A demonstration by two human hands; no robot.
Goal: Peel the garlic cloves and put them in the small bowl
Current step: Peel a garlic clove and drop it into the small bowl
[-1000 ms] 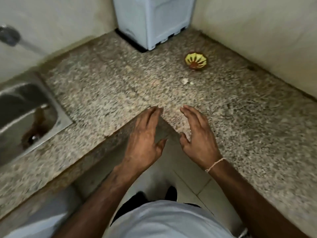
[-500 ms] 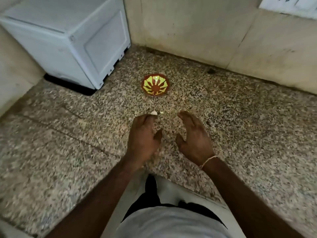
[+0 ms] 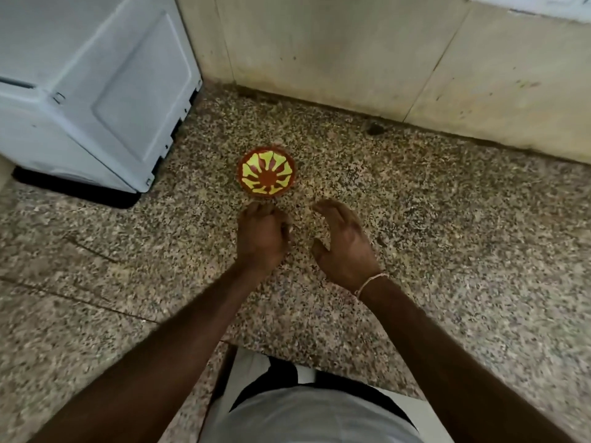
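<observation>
Small bowl (image 3: 266, 173) just beyond L grip (image 3: 261, 238), curled, maybe on garlic; R grip (image 3: 343, 241) loose, w/ nothing.

Both arms stretched forward, hands side by side and apart. Left hand (image 3: 261, 238) knuckles up, fingers curled down, seemingly closed on something hidden beneath. Right hand (image 3: 343, 243) palm inward, fingers loosely bent, thumb spread, thin band at wrist.

Speckled polished stone counter (image 3: 415, 219); glossy painted bowl (image 3: 266, 176); smooth plastic appliance (image 3: 96, 91)
</observation>
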